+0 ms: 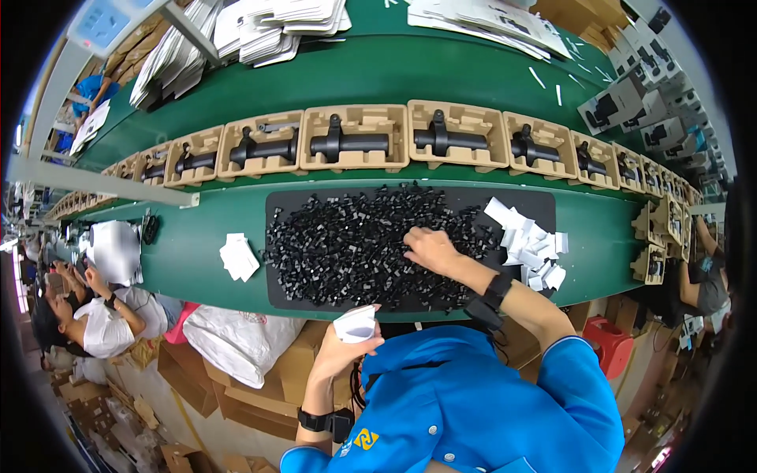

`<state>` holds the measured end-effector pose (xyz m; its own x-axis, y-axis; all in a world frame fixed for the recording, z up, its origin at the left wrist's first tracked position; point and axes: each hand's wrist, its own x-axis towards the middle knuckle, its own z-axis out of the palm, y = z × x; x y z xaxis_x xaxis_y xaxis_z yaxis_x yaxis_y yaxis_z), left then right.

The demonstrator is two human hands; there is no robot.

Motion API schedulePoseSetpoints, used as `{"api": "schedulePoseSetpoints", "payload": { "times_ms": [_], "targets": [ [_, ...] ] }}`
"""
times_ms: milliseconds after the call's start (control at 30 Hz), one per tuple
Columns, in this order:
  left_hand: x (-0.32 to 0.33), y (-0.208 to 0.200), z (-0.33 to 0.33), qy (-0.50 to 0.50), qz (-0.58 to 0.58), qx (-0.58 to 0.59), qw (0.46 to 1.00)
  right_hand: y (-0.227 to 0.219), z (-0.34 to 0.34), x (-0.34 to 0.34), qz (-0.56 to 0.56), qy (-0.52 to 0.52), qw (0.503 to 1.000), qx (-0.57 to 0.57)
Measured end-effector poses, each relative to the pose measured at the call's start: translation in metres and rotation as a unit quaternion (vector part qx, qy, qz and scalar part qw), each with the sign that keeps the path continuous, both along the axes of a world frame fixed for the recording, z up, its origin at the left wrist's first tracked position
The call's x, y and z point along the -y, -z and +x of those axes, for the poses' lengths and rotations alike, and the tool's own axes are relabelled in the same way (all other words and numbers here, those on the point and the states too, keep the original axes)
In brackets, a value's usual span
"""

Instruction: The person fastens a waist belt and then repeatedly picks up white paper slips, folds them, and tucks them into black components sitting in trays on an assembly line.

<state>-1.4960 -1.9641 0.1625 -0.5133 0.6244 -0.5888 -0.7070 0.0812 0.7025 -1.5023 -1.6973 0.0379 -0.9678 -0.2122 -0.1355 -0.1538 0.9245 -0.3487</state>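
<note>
My left hand (344, 351) is closed around a small white paper packet (356, 325), held upright just off the near edge of the table. My right hand (433, 250) reaches over a wide heap of small black parts (347, 252), its bent fingertips touching the pieces. A gap shows between its thumb and fingers, with nothing visible held there. The heap spreads over a dark mat (540, 203). Right of my right hand lies a loose pile of white packets (532, 246). Several flat white pieces (239, 257) lie left of the mat.
Beyond the mat runs a row of brown pulp trays (355, 160) holding black tubular parts. Stacks of printed sheets (288, 27) lie on the far green surface (371, 75). A metal bar (102, 180) crosses at left. Co-workers sit at both sides. A red stool (605, 347) stands behind right.
</note>
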Motion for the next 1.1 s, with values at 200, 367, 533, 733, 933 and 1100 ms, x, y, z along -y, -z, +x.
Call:
{"api": "schedulePoseSetpoints", "payload": {
  "times_ms": [200,367,533,733,933,1100],
  "targets": [
    [-0.002,0.023,0.004,-0.064,-0.005,0.010,0.998,0.015,-0.007,0.024,0.060,-0.064,0.996,-0.015],
    [-0.010,0.017,-0.005,-0.055,0.031,0.020,0.998,0.017,-0.013,0.021,-0.015,-0.046,0.999,0.026],
    [-0.015,0.002,-0.019,-0.003,0.036,-0.029,0.999,-0.112,-0.002,0.010,-0.418,0.196,0.875,0.146],
    [-0.058,-0.038,-0.032,0.146,0.072,-0.181,0.970,-0.224,0.046,0.014,-0.357,0.026,0.927,-0.114],
    [-0.063,-0.051,-0.030,0.195,0.065,-0.179,0.962,-0.240,0.059,0.015,-0.234,-0.072,0.968,-0.056],
    [-0.065,-0.053,-0.028,0.191,0.073,-0.194,0.960,-0.255,0.057,0.022,-0.068,-0.161,0.964,0.199]
  ]
}}
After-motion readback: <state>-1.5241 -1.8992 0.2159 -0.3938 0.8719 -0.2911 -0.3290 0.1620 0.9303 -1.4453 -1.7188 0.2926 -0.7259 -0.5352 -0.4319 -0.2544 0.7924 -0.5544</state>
